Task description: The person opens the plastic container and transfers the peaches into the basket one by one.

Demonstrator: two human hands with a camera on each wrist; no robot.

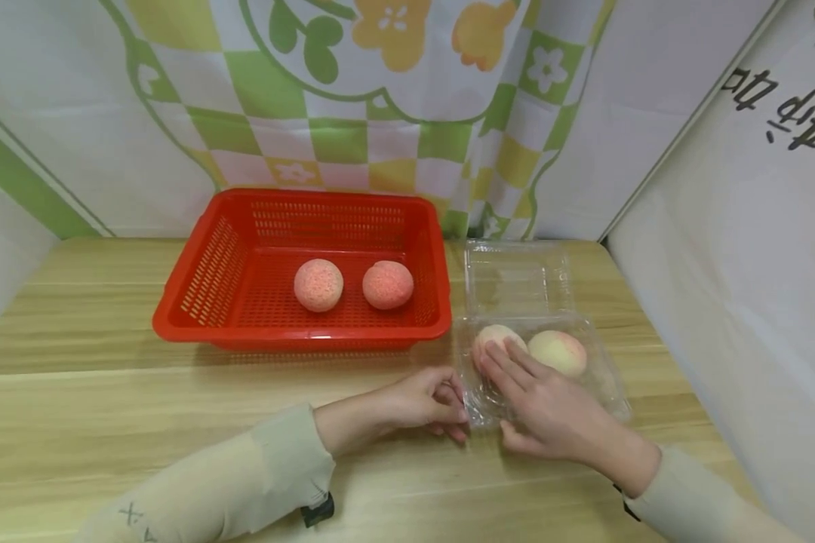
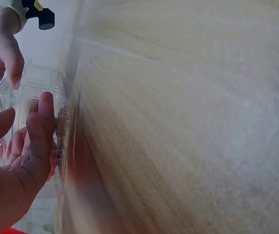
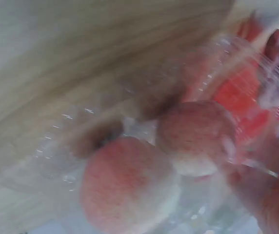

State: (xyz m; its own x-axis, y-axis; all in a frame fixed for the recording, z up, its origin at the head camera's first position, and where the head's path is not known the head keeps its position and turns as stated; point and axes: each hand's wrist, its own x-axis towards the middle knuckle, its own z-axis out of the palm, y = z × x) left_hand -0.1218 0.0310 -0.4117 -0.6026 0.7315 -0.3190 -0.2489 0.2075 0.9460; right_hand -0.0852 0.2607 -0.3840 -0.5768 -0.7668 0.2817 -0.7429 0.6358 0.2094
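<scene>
A clear plastic clamshell box (image 1: 611, 392) lies on the table with its lid folded back, holding two pink-and-cream peaches. My right hand (image 1: 550, 407) lays its fairly straight fingers over the left peach (image 1: 481, 353), the thumb apart near the box's front edge. Beside it sits the other peach (image 1: 562, 353), large in the blurred right wrist view. My left hand (image 1: 428, 400) is at the box's front left corner, fingertips right at its wall. The left wrist view shows a gap between its thumb (image 2: 0, 126) and loosely bent fingers (image 2: 39, 126).
Left of the box stands a red plastic basket (image 1: 299, 334) with two more peaches, one left (image 1: 318, 285) and one right (image 1: 388, 285). Behind the wooden table (image 1: 109, 422) hangs a checked curtain (image 1: 387, 147). A white wall panel (image 1: 740, 226) borders the right side.
</scene>
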